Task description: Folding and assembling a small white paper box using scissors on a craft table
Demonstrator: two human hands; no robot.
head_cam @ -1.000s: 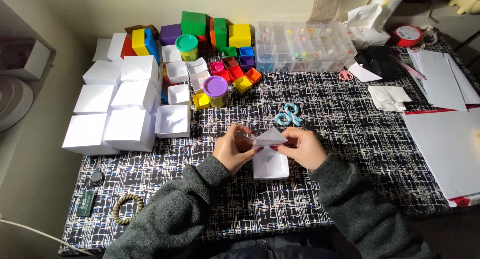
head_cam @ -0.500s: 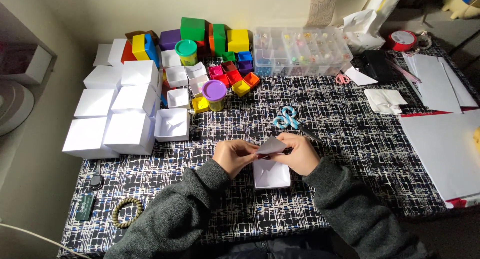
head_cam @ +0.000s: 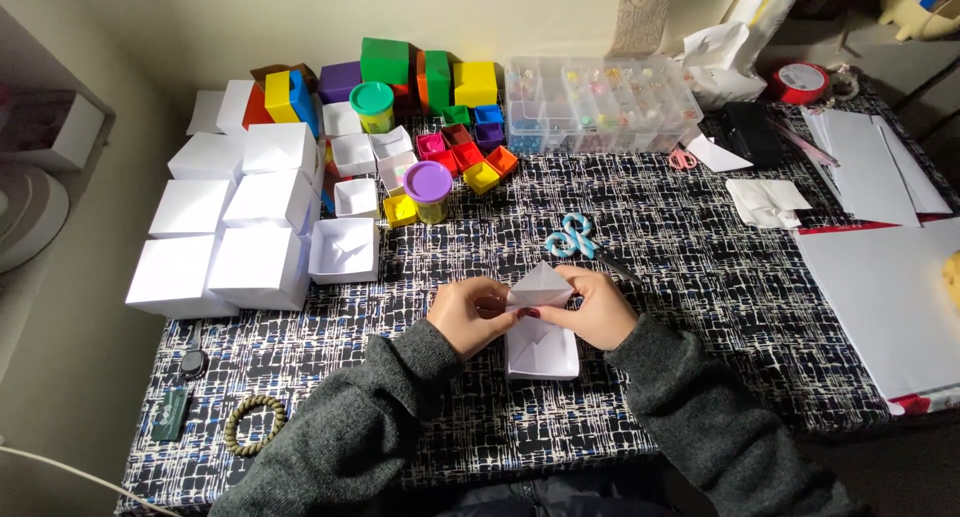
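— What is changing since half a second ago?

— Very little. You are still keeping both hands on the folded white paper [head_cam: 538,289], and its peaked top is standing a touch higher and more open than before (the whole view is also drifting slightly, so part of that may be your head moving). The small white paper box [head_cam: 541,349] under your hands is staying where it was on the black-and-white patterned worktop [head_cam: 700,267].

— And how are the hands sitting?

— Your left hand [head_cam: 470,315] is curling in from the left, fingers closed and pinching the paper's left edge. Your right hand [head_cam: 598,307] is mirroring it, fingers closed on the right edge, thumb tucked under the fold. Both wrists are hovering just above the box, and the blue-handled scissors [head_cam: 572,237] are lying near, just beyond your right hand.
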